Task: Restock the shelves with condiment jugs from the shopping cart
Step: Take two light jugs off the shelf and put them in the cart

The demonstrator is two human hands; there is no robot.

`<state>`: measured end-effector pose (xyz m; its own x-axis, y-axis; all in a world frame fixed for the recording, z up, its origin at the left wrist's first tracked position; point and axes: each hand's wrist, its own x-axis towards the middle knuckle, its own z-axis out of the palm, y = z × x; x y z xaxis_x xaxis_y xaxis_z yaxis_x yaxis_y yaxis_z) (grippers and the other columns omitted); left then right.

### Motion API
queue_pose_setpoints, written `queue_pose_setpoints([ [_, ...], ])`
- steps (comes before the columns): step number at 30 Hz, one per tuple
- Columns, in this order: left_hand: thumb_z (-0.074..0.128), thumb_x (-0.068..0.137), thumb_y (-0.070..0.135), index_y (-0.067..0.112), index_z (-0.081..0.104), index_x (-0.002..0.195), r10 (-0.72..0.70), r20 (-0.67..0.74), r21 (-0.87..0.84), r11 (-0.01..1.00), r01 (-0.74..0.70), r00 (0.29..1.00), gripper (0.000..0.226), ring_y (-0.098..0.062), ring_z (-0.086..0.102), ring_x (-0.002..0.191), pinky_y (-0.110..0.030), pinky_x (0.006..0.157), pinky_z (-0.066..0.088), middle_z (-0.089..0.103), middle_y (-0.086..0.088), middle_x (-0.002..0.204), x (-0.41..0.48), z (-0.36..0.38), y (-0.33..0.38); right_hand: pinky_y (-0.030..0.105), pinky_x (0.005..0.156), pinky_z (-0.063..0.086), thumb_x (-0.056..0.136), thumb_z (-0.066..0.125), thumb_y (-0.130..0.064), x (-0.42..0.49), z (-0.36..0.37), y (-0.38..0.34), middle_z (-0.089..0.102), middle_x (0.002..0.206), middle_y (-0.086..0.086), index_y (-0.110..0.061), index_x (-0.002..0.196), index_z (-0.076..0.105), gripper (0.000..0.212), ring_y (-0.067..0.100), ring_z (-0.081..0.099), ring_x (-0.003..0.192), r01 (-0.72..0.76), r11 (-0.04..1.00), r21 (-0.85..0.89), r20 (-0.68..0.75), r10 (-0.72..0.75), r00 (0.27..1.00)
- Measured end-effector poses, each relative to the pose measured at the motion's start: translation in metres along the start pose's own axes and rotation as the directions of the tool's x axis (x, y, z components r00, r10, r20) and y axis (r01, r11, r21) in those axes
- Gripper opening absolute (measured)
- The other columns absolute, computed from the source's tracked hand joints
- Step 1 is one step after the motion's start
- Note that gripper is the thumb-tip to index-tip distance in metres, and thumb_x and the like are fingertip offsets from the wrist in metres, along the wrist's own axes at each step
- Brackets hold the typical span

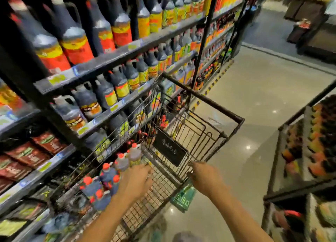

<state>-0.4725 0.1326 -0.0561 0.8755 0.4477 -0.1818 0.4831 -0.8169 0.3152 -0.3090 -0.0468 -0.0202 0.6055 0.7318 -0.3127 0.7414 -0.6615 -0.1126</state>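
A black wire shopping cart (205,98) stands in the aisle against the shelves. Several dark condiment jugs (107,176) with red caps stand in its left half, and one lighter jug (134,155) is at their far end. My left hand (135,180) reaches into the cart with its fingers spread, right beside the jugs, holding nothing. My right hand (203,176) rests on the cart's near right rim, fingers curled over the wire. The picture is blurred by motion.
Black shelves (116,54) on the left hold rows of dark sauce jugs with red and yellow labels; lower shelves hold dark red packets (27,156). Another rack (309,150) stands on the right. Shiny floor (254,89) stretches ahead, with a green floor sticker (183,198) beneath the cart.
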Motion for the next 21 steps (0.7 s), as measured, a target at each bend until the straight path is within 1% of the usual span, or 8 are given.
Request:
queue_pose_setpoints([
  [4, 0.048, 0.085, 0.025, 0.026, 0.04, 0.074, -0.133, 0.015, -0.048, 0.99, 0.133, 0.991, 0.014, -0.028, 0.06, 0.078, -0.039, 0.058, 0.044, 0.042, 0.003, 0.071, 0.021, 0.002, -0.032, 0.043, 0.094, 0.057, 0.096, 0.058, -0.028, 0.068, 0.002, -0.019, 0.066, 0.126, 0.004, -0.018, 0.131, 0.058, 0.036, 0.026, 0.066, 0.112, 0.137, 0.989, -0.058, 0.07, -0.133, 0.989],
  [6, 0.052, 0.091, 0.024, 0.023, 0.052, 0.079, -0.237, 0.001, -0.052, 0.97, 0.237, 0.971, 0.012, -0.029, 0.058, 0.072, -0.037, 0.049, 0.041, 0.036, 0.003, 0.066, 0.025, 0.005, -0.045, 0.041, 0.095, 0.056, 0.098, 0.055, -0.032, 0.102, 0.006, -0.03, 0.065, 0.129, 0.004, -0.02, 0.134, 0.057, 0.038, 0.027, 0.065, 0.115, 0.236, 0.967, -0.095, 0.121, -0.224, 0.967],
  [8, 0.061, 0.088, 0.019, 0.021, 0.059, 0.076, -0.318, -0.044, -0.052, 0.948, 0.315, 0.947, 0.012, -0.028, 0.058, 0.064, -0.028, 0.041, 0.027, 0.042, 0.001, 0.063, 0.028, 0.009, -0.054, 0.039, 0.093, 0.055, 0.099, 0.055, -0.033, 0.132, 0.015, -0.039, 0.065, 0.129, 0.004, -0.02, 0.133, 0.057, 0.037, 0.028, 0.064, 0.116, 0.322, 0.94, -0.11, 0.187, -0.299, 0.936],
  [9, 0.065, 0.083, 0.017, 0.022, 0.055, 0.069, -0.356, -0.046, -0.067, 0.933, 0.353, 0.933, 0.018, -0.028, 0.059, 0.059, -0.027, 0.04, 0.03, 0.049, 0.0, 0.062, 0.03, 0.015, -0.059, 0.038, 0.092, 0.054, 0.099, 0.054, -0.032, 0.146, 0.02, -0.043, 0.065, 0.127, 0.004, -0.019, 0.13, 0.058, 0.034, 0.028, 0.065, 0.114, 0.362, 0.926, -0.108, 0.223, -0.332, 0.917],
  [11, 0.063, 0.081, 0.02, 0.022, 0.052, 0.065, -0.467, -0.002, -0.09, 0.881, 0.465, 0.884, 0.019, -0.028, 0.062, 0.057, -0.032, 0.044, 0.048, 0.06, -0.004, 0.064, 0.029, 0.033, -0.066, 0.038, 0.088, 0.054, 0.1, 0.051, -0.032, 0.171, 0.029, -0.049, 0.067, 0.119, 0.005, -0.018, 0.123, 0.06, 0.029, 0.029, 0.066, 0.108, 0.419, 0.905, -0.077, 0.29, -0.382, 0.877],
  [13, 0.055, 0.083, 0.024, 0.019, 0.063, 0.076, -0.596, 0.049, -0.116, 0.793, 0.598, 0.801, 0.012, -0.03, 0.069, 0.073, -0.037, 0.06, 0.056, 0.068, -0.005, 0.079, 0.033, 0.05, -0.067, 0.039, 0.086, 0.055, 0.1, 0.051, -0.031, 0.199, 0.041, -0.052, 0.069, 0.116, 0.005, -0.018, 0.12, 0.061, 0.026, 0.029, 0.068, 0.105, 0.477, 0.877, -0.05, 0.355, -0.431, 0.83],
  [17, 0.06, 0.088, 0.024, 0.017, 0.067, 0.086, -0.73, 0.115, -0.189, 0.65, 0.736, 0.674, 0.011, -0.034, 0.069, 0.082, -0.037, 0.064, 0.054, 0.07, -0.009, 0.087, 0.052, 0.085, -0.062, 0.042, 0.085, 0.057, 0.099, 0.056, -0.029, 0.256, 0.078, -0.059, 0.071, 0.114, 0.01, -0.018, 0.126, 0.06, 0.03, 0.033, 0.069, 0.103, 0.565, 0.825, -0.031, 0.481, -0.483, 0.732],
  [21, 0.049, 0.088, 0.03, 0.018, 0.066, 0.093, -0.772, 0.219, -0.292, 0.531, 0.795, 0.596, 0.021, -0.033, 0.067, 0.091, -0.038, 0.073, 0.055, 0.069, -0.006, 0.094, 0.077, 0.122, -0.057, 0.044, 0.071, 0.061, 0.098, 0.058, -0.033, 0.308, 0.128, -0.072, 0.072, 0.107, 0.011, -0.018, 0.136, 0.055, 0.041, 0.034, 0.071, 0.093, 0.549, 0.834, 0.055, 0.463, -0.508, 0.726],
])
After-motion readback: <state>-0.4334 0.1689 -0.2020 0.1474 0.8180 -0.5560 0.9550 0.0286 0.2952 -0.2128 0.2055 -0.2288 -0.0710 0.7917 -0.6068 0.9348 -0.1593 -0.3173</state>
